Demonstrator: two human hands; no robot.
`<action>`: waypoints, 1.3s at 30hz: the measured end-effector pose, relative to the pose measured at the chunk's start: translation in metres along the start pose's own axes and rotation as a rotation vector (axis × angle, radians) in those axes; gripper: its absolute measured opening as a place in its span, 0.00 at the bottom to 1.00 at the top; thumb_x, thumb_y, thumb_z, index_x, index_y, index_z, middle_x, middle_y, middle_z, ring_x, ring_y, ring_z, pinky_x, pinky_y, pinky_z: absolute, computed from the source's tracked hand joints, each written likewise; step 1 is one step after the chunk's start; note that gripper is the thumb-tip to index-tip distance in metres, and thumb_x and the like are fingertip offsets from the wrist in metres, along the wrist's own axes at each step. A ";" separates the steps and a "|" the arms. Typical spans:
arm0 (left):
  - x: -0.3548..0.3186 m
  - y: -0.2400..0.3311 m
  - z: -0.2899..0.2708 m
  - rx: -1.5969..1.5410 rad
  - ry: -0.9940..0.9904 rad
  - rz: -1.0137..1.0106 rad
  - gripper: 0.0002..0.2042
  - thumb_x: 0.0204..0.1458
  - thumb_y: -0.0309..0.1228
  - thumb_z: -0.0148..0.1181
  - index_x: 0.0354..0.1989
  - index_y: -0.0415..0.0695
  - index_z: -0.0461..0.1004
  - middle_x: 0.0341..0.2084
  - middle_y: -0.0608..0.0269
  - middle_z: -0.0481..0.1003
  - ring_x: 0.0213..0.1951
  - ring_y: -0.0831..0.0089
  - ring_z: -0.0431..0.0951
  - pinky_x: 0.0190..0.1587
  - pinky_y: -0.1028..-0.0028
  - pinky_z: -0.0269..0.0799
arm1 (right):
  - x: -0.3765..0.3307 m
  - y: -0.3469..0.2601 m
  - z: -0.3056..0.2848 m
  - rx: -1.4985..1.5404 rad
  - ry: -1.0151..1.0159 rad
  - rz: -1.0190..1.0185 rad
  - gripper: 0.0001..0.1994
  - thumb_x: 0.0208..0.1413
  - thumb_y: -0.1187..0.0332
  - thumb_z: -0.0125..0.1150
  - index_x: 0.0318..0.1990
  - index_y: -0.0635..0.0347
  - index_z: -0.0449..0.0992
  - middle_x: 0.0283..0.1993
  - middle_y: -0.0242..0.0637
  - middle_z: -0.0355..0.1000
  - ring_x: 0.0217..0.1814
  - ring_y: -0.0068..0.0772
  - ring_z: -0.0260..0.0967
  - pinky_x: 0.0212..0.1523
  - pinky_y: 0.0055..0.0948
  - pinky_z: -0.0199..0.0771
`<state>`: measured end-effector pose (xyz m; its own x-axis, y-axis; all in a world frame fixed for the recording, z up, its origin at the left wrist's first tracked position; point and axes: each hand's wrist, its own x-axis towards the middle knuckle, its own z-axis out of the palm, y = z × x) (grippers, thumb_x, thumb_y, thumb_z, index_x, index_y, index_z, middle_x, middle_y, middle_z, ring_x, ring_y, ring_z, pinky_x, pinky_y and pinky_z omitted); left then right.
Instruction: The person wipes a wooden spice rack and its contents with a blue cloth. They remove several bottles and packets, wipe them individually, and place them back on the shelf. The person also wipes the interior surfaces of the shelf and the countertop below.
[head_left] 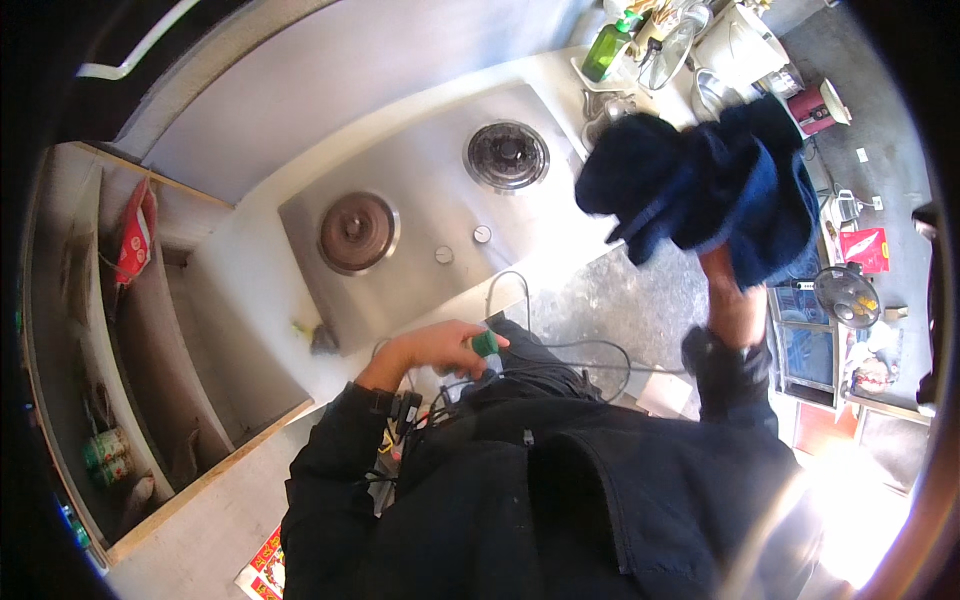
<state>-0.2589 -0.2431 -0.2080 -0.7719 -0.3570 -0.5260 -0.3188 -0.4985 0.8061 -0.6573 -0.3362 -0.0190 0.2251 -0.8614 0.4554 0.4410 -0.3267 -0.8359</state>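
Here, closest to us, our left hand [440,348] grasps a green-capped container [485,344] just below its cap, perhaps to steady it near our body. Our right hand [716,268] bears a bunched dark blue cloth [700,190] aloft, right of the cooktop [410,250]; the folds hide our fingers, so we cannot tell how tightly they close. Farther left, a red packet [137,235] sits in the open shelving [210,480], probably for storage; its pale markings are too small for us to read.
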 end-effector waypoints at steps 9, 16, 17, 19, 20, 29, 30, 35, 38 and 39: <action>-0.046 0.031 0.017 0.079 0.337 0.266 0.19 0.59 0.35 0.68 0.57 0.46 0.77 0.36 0.64 0.79 0.34 0.76 0.76 0.38 0.74 0.72 | -0.140 -0.067 0.022 -0.393 0.062 0.299 0.31 0.56 0.66 0.76 0.66 0.61 0.72 0.69 0.47 0.69 0.70 0.46 0.69 0.70 0.43 0.70; -0.055 0.154 0.148 0.653 0.462 0.540 0.19 0.55 0.33 0.71 0.53 0.44 0.75 0.42 0.49 0.79 0.42 0.43 0.81 0.44 0.57 0.78 | -0.121 -0.008 0.105 -0.533 -0.460 -0.020 0.28 0.58 0.63 0.72 0.62 0.56 0.66 0.71 0.54 0.62 0.70 0.60 0.65 0.68 0.48 0.68; -0.048 0.153 0.155 0.734 0.470 0.600 0.19 0.53 0.31 0.71 0.52 0.44 0.75 0.42 0.49 0.79 0.42 0.42 0.81 0.44 0.56 0.78 | -0.126 -0.004 0.102 -0.483 -0.414 -0.031 0.30 0.54 0.67 0.74 0.62 0.55 0.65 0.70 0.53 0.63 0.69 0.63 0.65 0.68 0.49 0.68; -0.039 0.161 0.164 0.848 0.490 0.571 0.18 0.51 0.29 0.70 0.50 0.44 0.75 0.40 0.50 0.79 0.40 0.42 0.81 0.41 0.53 0.78 | -0.132 0.004 0.091 -0.431 -0.381 -0.059 0.27 0.64 0.52 0.66 0.62 0.55 0.63 0.71 0.54 0.61 0.69 0.55 0.65 0.67 0.47 0.67; -0.036 0.163 0.171 0.899 0.501 0.554 0.17 0.50 0.27 0.70 0.49 0.44 0.75 0.39 0.50 0.78 0.39 0.43 0.81 0.40 0.52 0.77 | -0.135 0.004 0.088 -0.402 -0.365 -0.068 0.28 0.68 0.45 0.62 0.62 0.55 0.62 0.71 0.55 0.61 0.69 0.51 0.65 0.67 0.47 0.67; -0.002 0.181 0.213 0.761 0.555 0.512 0.19 0.56 0.36 0.71 0.54 0.45 0.78 0.41 0.47 0.81 0.42 0.47 0.81 0.46 0.60 0.78 | -0.136 -0.011 0.031 -0.088 -0.418 0.212 0.23 0.67 0.68 0.62 0.67 0.59 0.65 0.61 0.45 0.68 0.66 0.39 0.67 0.69 0.36 0.64; 0.001 0.182 0.216 0.659 0.553 0.499 0.19 0.57 0.36 0.71 0.55 0.45 0.78 0.43 0.47 0.81 0.43 0.47 0.81 0.48 0.62 0.77 | -0.135 -0.009 0.026 -0.131 -0.450 0.077 0.24 0.67 0.70 0.61 0.68 0.59 0.64 0.62 0.45 0.67 0.68 0.40 0.65 0.71 0.37 0.62; 0.025 0.188 0.227 0.541 0.533 0.573 0.19 0.59 0.37 0.70 0.55 0.43 0.76 0.43 0.49 0.79 0.43 0.49 0.80 0.50 0.62 0.76 | -0.142 -0.006 -0.004 -0.093 -0.600 0.082 0.34 0.66 0.72 0.62 0.76 0.55 0.52 0.70 0.45 0.59 0.74 0.41 0.60 0.75 0.40 0.56; 0.031 0.197 0.231 0.817 0.585 0.592 0.21 0.54 0.36 0.73 0.53 0.43 0.75 0.42 0.48 0.79 0.42 0.47 0.81 0.47 0.60 0.79 | -0.147 -0.025 -0.009 0.062 -0.591 0.358 0.36 0.69 0.67 0.63 0.77 0.54 0.48 0.73 0.41 0.57 0.75 0.34 0.58 0.76 0.39 0.57; 0.033 0.195 0.233 0.932 0.636 0.537 0.22 0.51 0.34 0.74 0.53 0.44 0.75 0.43 0.49 0.79 0.41 0.47 0.82 0.45 0.59 0.79 | -0.144 -0.024 -0.012 0.022 -0.650 0.324 0.36 0.72 0.62 0.61 0.78 0.54 0.45 0.74 0.38 0.57 0.76 0.30 0.56 0.75 0.38 0.57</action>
<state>-0.4747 -0.1683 -0.0058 -0.6056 -0.7894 0.1006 -0.5143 0.4848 0.7074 -0.7108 -0.2097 -0.0685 0.8151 -0.5060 0.2821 0.2808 -0.0808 -0.9563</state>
